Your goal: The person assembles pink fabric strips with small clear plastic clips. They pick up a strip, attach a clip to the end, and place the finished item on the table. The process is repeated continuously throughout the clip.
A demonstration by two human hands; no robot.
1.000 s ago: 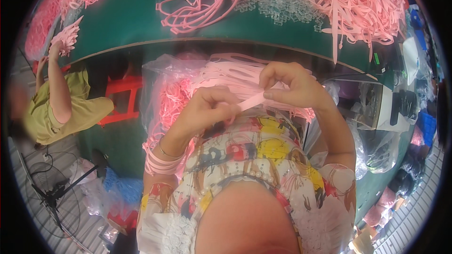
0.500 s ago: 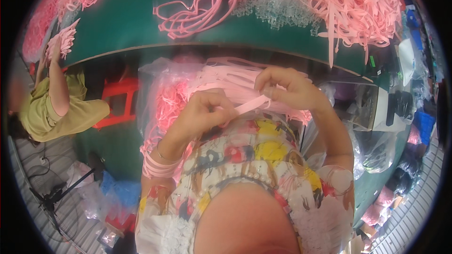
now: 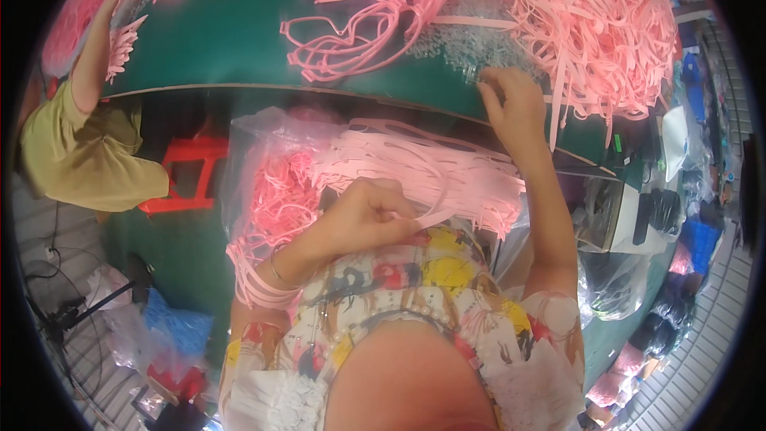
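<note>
A flat pale pink strap [image 3: 435, 215] is pinched between the thumb and fingers of my left hand [image 3: 371, 215], close in front of my body. Several looped pink straps hang round my left wrist. My right hand [image 3: 515, 104] is stretched over the green table, its bent fingers at the near edge of a heap of small clear plastic pieces [image 3: 471, 44]. Thumb and forefinger look apart there, with nothing visible between them. A wide bundle of pale pink straps [image 3: 471, 179] lies between me and the table edge.
Tangled pink straps [image 3: 614, 32] cover the table's right side, and darker pink cords [image 3: 343, 40] lie mid-table. A clear bag with pink cords [image 3: 279, 191] sits at my left. Beyond a red stool [image 3: 191, 175], a person in an olive top [image 3: 88, 152] works at the table.
My right hand has left the strap and moved up and away to the clear plastic pieces. The left hand keeps the strap. The person at left has raised an arm.
</note>
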